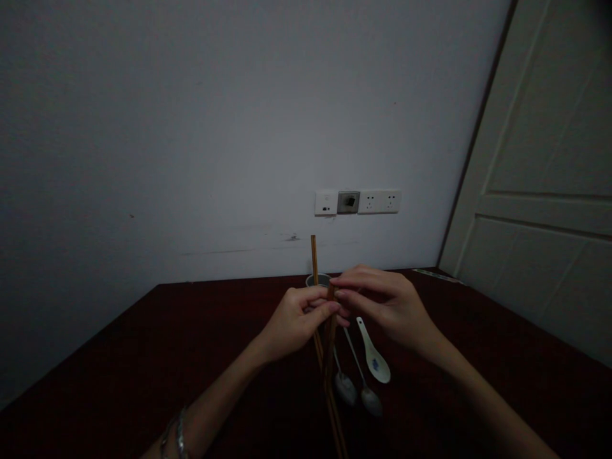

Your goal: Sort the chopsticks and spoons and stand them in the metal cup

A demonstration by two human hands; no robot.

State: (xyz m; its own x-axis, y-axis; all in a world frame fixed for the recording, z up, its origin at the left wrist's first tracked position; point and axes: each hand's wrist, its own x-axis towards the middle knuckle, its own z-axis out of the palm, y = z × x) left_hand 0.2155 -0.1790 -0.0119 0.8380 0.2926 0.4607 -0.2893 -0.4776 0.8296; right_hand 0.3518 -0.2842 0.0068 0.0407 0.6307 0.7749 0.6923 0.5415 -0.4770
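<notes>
Head view: chopsticks (pixel 329 350) in your hands, above the table (pixel 215 331), some tips higher than others. Your left hand (pixel 299 319) grips them mid-length, thumb against fingers; your right hand (pixel 394 306) pinches one top end. Probably best: left grip firm, right fingertips light, so nothing splays or slips. Cup (pixel 324 279) behind your hands, mouth partly hidden; can't tell what's inside. White spoon (pixel 377 363) lies outside it, beside two metal spoons.
</notes>
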